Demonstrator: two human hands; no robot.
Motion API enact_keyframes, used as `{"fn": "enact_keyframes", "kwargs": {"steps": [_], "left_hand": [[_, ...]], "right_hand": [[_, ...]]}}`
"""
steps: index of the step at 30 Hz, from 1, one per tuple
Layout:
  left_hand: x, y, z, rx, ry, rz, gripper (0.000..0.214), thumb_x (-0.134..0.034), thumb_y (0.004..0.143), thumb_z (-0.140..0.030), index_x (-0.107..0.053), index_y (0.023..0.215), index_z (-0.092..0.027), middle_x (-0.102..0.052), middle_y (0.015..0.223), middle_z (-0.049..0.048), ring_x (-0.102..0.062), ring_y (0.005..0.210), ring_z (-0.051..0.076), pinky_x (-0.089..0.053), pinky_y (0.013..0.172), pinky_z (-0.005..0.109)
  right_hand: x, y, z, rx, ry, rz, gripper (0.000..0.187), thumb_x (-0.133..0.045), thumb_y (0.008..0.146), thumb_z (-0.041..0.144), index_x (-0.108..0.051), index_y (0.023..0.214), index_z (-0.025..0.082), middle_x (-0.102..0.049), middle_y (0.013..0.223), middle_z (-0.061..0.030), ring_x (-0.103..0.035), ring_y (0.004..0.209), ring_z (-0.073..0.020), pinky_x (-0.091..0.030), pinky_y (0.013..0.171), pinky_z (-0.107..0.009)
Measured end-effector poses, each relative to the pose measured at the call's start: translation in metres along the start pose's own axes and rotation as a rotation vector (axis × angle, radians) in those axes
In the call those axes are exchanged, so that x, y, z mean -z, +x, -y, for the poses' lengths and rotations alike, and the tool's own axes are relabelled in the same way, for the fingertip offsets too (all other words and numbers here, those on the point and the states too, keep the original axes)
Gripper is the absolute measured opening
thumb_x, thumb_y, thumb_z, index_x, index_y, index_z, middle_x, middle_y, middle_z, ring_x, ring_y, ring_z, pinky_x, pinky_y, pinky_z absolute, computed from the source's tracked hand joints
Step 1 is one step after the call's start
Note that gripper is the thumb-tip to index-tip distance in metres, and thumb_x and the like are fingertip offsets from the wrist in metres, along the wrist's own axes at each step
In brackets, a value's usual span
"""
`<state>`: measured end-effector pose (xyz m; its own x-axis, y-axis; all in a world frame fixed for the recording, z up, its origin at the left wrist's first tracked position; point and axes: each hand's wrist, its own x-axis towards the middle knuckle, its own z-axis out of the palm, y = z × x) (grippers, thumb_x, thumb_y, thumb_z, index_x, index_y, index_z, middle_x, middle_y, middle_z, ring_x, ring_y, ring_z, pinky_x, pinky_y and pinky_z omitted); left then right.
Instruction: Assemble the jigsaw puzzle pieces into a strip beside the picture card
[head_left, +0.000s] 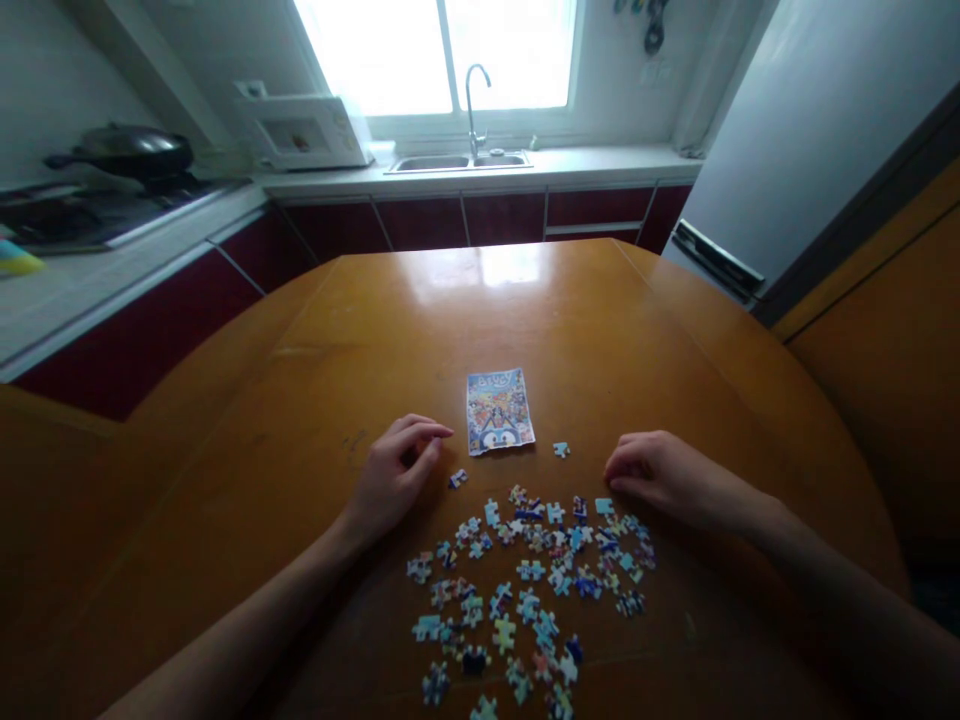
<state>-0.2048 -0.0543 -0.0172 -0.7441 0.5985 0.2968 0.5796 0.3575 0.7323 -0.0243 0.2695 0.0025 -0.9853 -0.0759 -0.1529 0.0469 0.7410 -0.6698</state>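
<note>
My left hand [397, 468] rests on the wooden table, fingers loosely bent and thumb apart from them, with nothing visible in it. A single puzzle piece [458, 479] lies just right of its thumb. Beyond that is a small printed picture sheet [499, 411] with a crowded cartoon scene. My right hand [664, 475] lies on its side at the right, fingers curled in and fingertips close together; I see no piece in it. Another loose piece [561, 450] sits between the sheet and this hand. Many scattered puzzle pieces [531, 571], mostly light blue and dark blue, spread between my forearms.
The large table [480, 310] has rounded sides. Behind it are a counter with a sink [431, 163], a tap [471, 115] and a white microwave [307, 132]. A pan [135, 152] stands on the stove at left. A refrigerator [817, 130] is at right.
</note>
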Motion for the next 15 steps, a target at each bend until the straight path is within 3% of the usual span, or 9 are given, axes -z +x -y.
{"fn": "enact_keyframes", "kwargs": {"steps": [15], "left_hand": [[-0.003,0.007,-0.003,-0.010,0.049,0.026,0.019,-0.055,0.094,-0.029,-0.071,0.094,-0.019,-0.064,0.092,0.0039,-0.058,0.074,0.015,-0.045,0.064,0.026]], "right_hand": [[0.006,-0.005,0.011,0.056,-0.063,0.050,0.010,-0.066,0.085,0.019,-0.074,0.080,0.022,-0.067,0.084,-0.0025,-0.059,0.071,-0.0137,-0.045,0.066,-0.027]]}}
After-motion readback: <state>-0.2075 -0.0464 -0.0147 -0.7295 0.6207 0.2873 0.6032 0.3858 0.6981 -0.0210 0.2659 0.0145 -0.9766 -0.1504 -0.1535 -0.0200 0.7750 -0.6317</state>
